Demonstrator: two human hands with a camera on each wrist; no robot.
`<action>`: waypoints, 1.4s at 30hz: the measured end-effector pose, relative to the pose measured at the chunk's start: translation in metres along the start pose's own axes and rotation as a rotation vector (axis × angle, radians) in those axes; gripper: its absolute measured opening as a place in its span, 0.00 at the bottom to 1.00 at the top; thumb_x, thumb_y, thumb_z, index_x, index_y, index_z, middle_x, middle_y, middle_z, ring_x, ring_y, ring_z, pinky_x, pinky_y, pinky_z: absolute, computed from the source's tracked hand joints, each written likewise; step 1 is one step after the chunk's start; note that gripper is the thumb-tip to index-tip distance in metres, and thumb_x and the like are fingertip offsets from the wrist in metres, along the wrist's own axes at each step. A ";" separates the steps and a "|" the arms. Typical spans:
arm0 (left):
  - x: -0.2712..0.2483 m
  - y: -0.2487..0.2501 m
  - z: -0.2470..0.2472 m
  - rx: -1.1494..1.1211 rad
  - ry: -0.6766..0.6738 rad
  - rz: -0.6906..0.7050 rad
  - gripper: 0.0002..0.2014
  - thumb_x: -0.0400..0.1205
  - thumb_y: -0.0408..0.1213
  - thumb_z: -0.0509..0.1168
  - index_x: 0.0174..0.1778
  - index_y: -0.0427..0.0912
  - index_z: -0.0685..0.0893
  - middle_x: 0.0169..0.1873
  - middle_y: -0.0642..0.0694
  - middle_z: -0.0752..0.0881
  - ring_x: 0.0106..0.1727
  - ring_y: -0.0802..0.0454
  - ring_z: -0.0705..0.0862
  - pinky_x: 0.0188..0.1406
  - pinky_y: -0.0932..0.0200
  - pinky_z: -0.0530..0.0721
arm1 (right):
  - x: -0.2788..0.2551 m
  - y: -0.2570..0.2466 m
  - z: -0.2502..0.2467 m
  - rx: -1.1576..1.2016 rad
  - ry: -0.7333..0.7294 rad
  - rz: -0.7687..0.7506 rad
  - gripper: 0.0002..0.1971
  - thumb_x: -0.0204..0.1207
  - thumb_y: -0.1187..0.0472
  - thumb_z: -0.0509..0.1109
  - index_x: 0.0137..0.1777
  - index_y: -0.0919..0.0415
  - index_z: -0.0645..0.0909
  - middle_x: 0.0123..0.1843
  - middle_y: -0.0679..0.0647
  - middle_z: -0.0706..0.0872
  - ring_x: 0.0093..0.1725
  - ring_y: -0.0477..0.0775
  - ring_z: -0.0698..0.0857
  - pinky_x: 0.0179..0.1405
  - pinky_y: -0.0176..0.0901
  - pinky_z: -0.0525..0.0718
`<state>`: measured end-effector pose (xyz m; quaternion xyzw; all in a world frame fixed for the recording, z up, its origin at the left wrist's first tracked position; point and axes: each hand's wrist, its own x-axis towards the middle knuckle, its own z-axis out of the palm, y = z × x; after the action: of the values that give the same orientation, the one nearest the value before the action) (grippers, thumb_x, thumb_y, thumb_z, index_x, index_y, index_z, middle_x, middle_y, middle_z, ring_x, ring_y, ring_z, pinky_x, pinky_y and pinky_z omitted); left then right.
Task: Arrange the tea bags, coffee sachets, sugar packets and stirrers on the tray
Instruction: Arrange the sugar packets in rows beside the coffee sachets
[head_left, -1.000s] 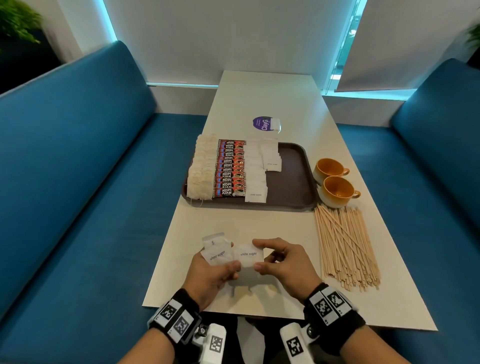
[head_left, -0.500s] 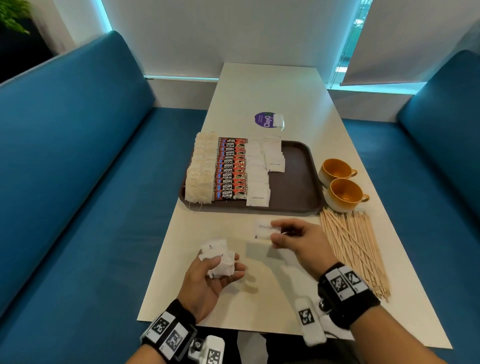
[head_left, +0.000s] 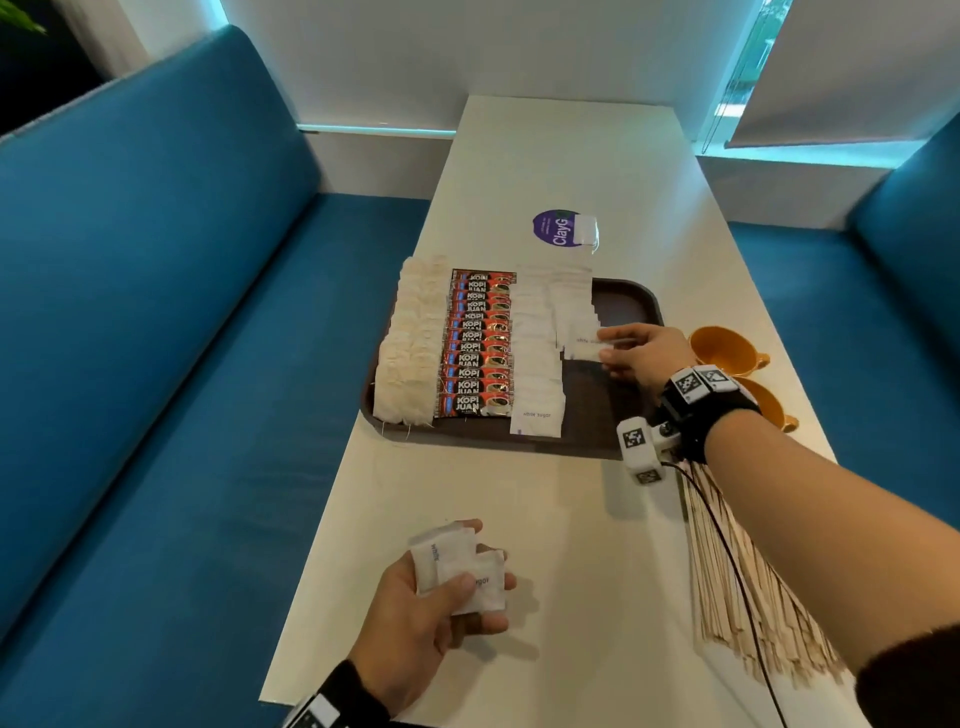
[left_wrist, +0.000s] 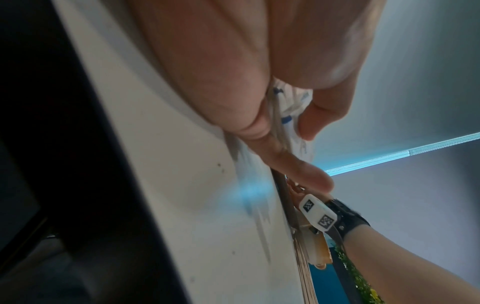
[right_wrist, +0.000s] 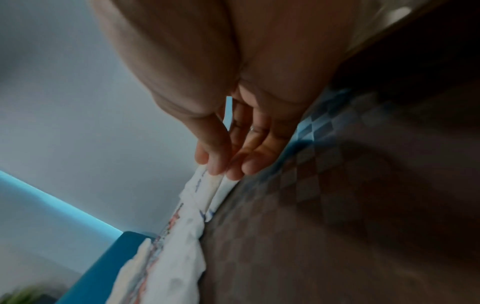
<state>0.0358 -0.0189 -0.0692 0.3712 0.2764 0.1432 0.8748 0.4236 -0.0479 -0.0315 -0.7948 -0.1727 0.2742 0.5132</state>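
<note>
Head view, orange cups (head_left: 727, 353) beside tray (head_left: 628, 306), stirrers (head_left: 753, 587) nearer

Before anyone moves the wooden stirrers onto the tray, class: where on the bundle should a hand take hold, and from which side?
Grip the wooden stirrers across the middle of their length, coming from above and from the right. They lie flat, loosely fanned on the table, nearly parallel, so a mid-length pinch probably keeps them from splaying. The right hand is nearest but holds a sugar packet over the tray.
</note>
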 end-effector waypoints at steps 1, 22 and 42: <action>0.001 0.000 -0.001 -0.003 -0.008 -0.003 0.27 0.75 0.27 0.72 0.72 0.35 0.80 0.61 0.23 0.85 0.58 0.25 0.88 0.36 0.44 0.91 | 0.006 0.000 0.002 -0.027 0.002 -0.006 0.11 0.76 0.71 0.79 0.51 0.54 0.91 0.52 0.58 0.93 0.44 0.54 0.92 0.54 0.49 0.92; 0.005 -0.006 -0.001 -0.027 0.055 0.026 0.26 0.76 0.29 0.77 0.69 0.28 0.79 0.62 0.23 0.86 0.60 0.21 0.87 0.47 0.34 0.91 | -0.013 -0.029 0.003 -0.284 0.045 -0.067 0.09 0.77 0.61 0.80 0.56 0.53 0.89 0.37 0.53 0.88 0.35 0.51 0.85 0.44 0.47 0.90; -0.010 -0.011 0.008 0.201 0.196 0.169 0.21 0.76 0.40 0.74 0.63 0.34 0.83 0.44 0.28 0.91 0.29 0.33 0.87 0.23 0.51 0.89 | -0.254 0.039 0.081 0.146 -0.350 -0.101 0.06 0.74 0.75 0.78 0.44 0.65 0.89 0.39 0.62 0.89 0.37 0.58 0.88 0.44 0.52 0.93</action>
<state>0.0332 -0.0356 -0.0684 0.4631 0.3414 0.2234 0.7868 0.1730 -0.1471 -0.0271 -0.6859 -0.2786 0.3939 0.5448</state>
